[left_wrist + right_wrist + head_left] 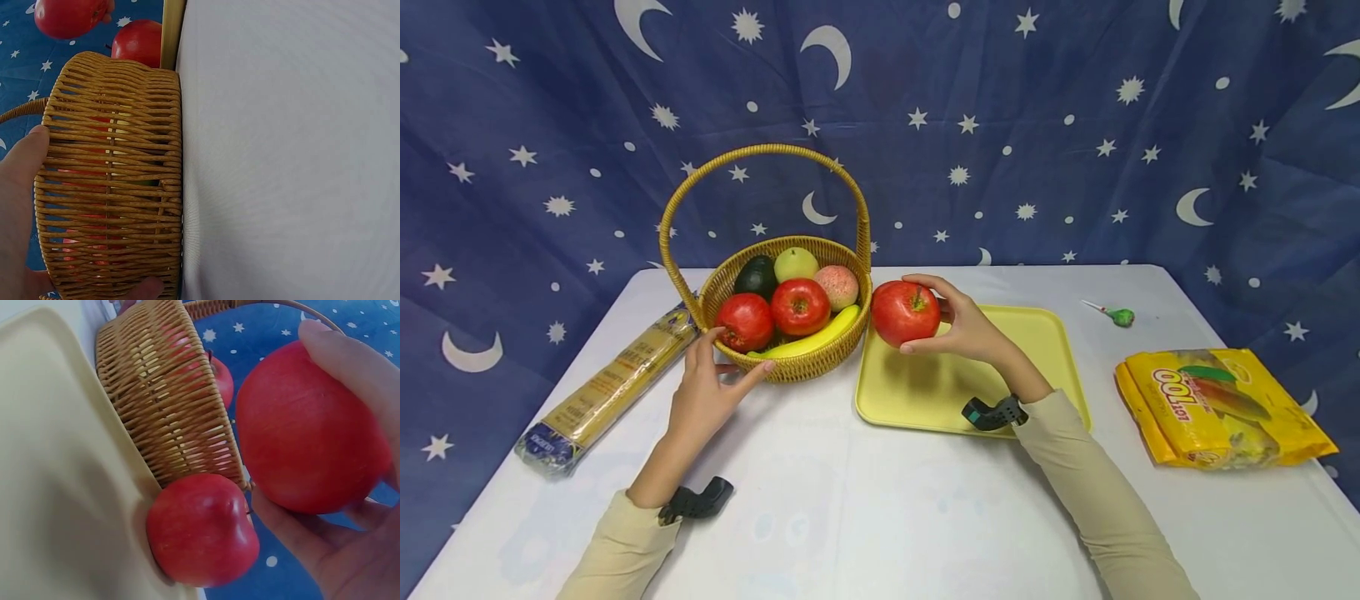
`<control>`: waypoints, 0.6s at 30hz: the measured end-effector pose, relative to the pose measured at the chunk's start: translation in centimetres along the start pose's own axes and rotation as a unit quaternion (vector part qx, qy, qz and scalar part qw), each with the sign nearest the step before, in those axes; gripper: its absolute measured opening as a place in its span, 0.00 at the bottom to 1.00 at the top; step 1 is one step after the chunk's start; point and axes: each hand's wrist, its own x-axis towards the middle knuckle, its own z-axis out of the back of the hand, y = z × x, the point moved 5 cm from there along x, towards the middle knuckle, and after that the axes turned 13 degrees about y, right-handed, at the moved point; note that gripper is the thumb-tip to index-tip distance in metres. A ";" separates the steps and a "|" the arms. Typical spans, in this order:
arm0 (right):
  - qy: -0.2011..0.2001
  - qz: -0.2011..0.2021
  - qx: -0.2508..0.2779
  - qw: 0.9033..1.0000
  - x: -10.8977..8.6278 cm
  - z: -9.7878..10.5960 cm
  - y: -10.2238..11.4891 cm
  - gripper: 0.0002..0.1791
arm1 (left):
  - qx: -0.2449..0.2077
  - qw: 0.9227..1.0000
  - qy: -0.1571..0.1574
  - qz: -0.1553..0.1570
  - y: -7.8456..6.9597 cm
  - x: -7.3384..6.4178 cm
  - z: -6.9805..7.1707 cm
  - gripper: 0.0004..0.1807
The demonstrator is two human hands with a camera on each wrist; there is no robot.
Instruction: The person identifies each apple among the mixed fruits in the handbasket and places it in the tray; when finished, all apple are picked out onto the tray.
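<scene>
My right hand (966, 329) holds a large red apple (904, 315) between thumb and fingers, raised over the left end of the yellow tray (880, 408). A second red apple (203, 531) sits at the tray's edge against the basket; in the head view the held apple hides it. My left hand (703, 396) grips the near left side of the wicker basket (805, 367), thumb and fingers spread along its rim and wall. Inside the basket lie a pomegranate (745, 321), an apple (801, 307), an avocado (756, 277), a pear (795, 264), a peach (838, 287) and a banana (816, 337).
A pack of spaghetti (617, 383) lies left of the basket. Over on the right are a green-wrapped lollipop (1122, 317) and a yellow bag with a mango picture (1217, 408). The basket's tall handle (767, 150) arches above the fruit, in front of a blue curtain.
</scene>
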 end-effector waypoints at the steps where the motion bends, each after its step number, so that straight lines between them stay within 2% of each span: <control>1: 0.001 -0.002 -0.001 1.000 -0.1 0.1 0.0 0.48 | 0.000 1.000 0.001 0.000 0.0 0.0 0.0 0.52; 18: -0.006 -0.033 -0.016 0.999 -1.1 1.8 -0.3 0.48 | -0.003 1.000 0.002 -0.005 0.0 0.0 0.0 0.52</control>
